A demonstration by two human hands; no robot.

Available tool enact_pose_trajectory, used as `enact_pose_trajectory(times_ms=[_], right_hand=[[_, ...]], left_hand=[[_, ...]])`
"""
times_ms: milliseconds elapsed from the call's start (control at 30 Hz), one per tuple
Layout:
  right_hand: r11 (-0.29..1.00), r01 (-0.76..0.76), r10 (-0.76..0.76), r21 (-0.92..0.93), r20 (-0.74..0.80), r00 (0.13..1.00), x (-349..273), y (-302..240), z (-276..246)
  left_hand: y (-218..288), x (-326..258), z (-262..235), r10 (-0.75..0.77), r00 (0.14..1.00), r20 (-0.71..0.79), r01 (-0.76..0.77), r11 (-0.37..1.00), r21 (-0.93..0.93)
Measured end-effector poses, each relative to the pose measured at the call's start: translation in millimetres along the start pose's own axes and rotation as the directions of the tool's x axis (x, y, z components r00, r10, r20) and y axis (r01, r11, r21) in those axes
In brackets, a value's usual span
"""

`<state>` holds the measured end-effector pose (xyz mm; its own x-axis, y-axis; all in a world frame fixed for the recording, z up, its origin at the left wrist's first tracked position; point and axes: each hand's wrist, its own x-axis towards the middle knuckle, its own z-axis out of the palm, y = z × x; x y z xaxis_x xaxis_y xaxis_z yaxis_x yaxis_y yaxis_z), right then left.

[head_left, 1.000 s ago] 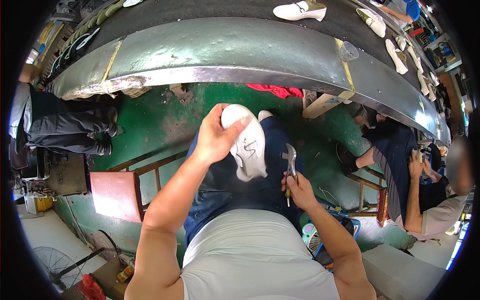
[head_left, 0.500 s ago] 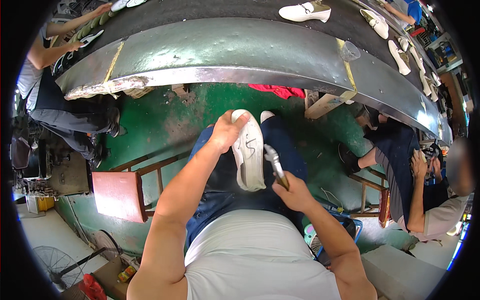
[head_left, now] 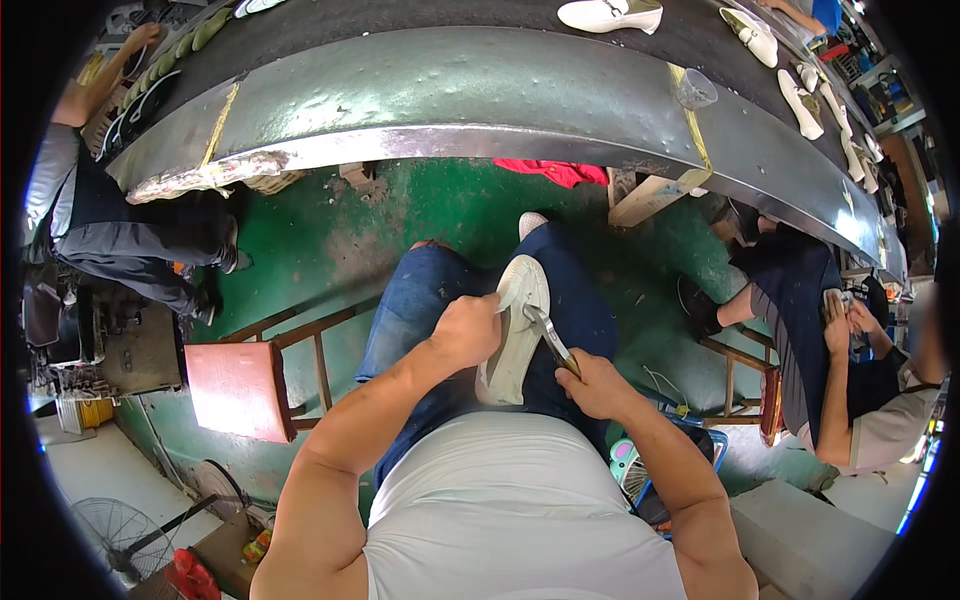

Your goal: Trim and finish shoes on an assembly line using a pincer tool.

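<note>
A white shoe (head_left: 509, 371) lies lengthwise across my lap, toe pointing away from me, its pale underside apparently up. Closed at its left edge is my left hand (head_left: 467, 330), the fingertips gripping the edge near the front half. My right hand (head_left: 597, 384) is wrapped around the handle of a silver pincers-like tool (head_left: 551, 336) with a brass-coloured part by the fingers. The tool's metal head rests against the shoe's upper middle, close to my left fingertips. Whether its tip bites on any material is too small to tell.
Ahead runs a dark conveyor bench (head_left: 420, 90) with a metal edge, carrying several white shoes (head_left: 612, 15). A reddish stool (head_left: 238, 391) stands at left. Co-workers sit or stand on both sides. A wire fan (head_left: 118, 540) is at lower left, a red cloth (head_left: 552, 172) under the bench.
The shoe has come down closer to me. My left hand has shifted from its toe to its left edge. The tool, earlier beside the shoe, now touches it.
</note>
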<state>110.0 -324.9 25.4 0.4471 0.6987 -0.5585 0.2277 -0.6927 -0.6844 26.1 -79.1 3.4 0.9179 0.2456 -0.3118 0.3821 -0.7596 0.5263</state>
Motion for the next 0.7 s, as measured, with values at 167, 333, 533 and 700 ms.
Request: enact_pose_trajectory(times_ms=[167, 333, 533, 700], right_hand=[[0.998, 0.004, -0.008, 0.063, 0.055, 0.998, -1.9, -18.3, -24.6], [0.975, -0.143, 0.082, 0.171, 0.323, 0.943, 6.6, -32.8, -48.2], [0.788, -0.445, 0.103, 0.425, 0.622, 0.776, 28.3, -44.2, -92.5], [0.973, -0.167, 0.229, -0.161, 0.54, 0.81, 44.4, -80.1, -106.8]], left_hand=[[1.8, -7.8, -3.6, -0.095, 0.982, -0.162, 0.014, 0.897, -0.442], [19.9, -12.6, 1.0, 0.1, 0.939, -0.328, -0.118, 0.992, -0.034], [42.1, -15.7, 6.6, 0.271, 0.872, -0.408, -0.274, 0.96, 0.052], [19.2, 8.4, 20.0, -0.259, 0.955, -0.145, 0.122, 0.79, -0.601]])
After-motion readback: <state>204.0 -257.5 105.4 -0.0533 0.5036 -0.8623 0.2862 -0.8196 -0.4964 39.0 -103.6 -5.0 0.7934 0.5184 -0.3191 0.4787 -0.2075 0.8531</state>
